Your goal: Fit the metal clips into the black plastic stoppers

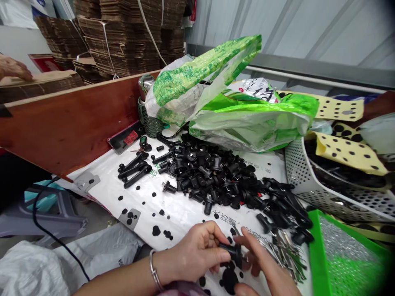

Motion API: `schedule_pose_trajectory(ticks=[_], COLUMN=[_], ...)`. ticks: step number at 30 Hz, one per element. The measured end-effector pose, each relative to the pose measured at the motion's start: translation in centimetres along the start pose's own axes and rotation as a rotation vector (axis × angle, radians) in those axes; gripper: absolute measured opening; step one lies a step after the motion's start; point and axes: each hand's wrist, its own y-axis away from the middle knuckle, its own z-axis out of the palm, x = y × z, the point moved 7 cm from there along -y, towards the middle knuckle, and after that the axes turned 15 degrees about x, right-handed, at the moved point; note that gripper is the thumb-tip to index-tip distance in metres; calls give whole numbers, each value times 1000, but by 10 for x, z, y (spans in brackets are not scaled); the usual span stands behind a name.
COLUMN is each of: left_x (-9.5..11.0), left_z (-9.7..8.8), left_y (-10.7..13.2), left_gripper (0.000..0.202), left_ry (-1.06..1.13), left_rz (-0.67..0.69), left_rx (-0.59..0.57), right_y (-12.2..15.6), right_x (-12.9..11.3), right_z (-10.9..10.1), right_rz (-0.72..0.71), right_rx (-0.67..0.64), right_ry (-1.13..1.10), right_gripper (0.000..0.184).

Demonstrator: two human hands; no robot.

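Observation:
My left hand (197, 250), with a metal bangle at the wrist, pinches a small black flanged plastic part (230, 248) between thumb and fingers. Close by on the right, my right hand (265, 267) has its fingers stretched along the flange end, its thumb held apart below. Whether those fingers touch the part I cannot tell. Under both hands lie black round discs (229, 280) on a white sheet. Ahead is a heap of similar black plastic parts (212, 172). Beside my right hand lies a bunch of thin metal pieces (286, 250).
Several black handle-like rods (135, 170) lie left of the heap. Green plastic bags (253, 123) stand behind it. A white perforated basket (296, 164) and a green tray (317, 246) are at right. A wooden board (77, 123) edges the left; a person's hand (14, 68) shows beyond.

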Motion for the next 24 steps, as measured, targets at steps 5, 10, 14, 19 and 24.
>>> schedule_pose_trajectory(ticks=[5,10,14,19,24], left_x=[2,2,-3,15,25], left_z=[-2,-2,-1,-2,3], left_y=[2,3,2,8,14], left_gripper=[25,18,17,9,13], left_ry=[-60,-124,-155,-531,-706], left_rz=[37,103,92,392,551], left_rx=[-3,-30,-41,-17,-50], right_y=[6,8,4,10,22], right_x=[1,1,-4,13,16], right_z=[16,14,6,31,52], right_rz=[99,239,201,640,1050], right_rx=[-123,-105,22,-62,-156], right_ry=[-49,-72,-116,-412,-723], right_gripper=[31,29,38,31,47])
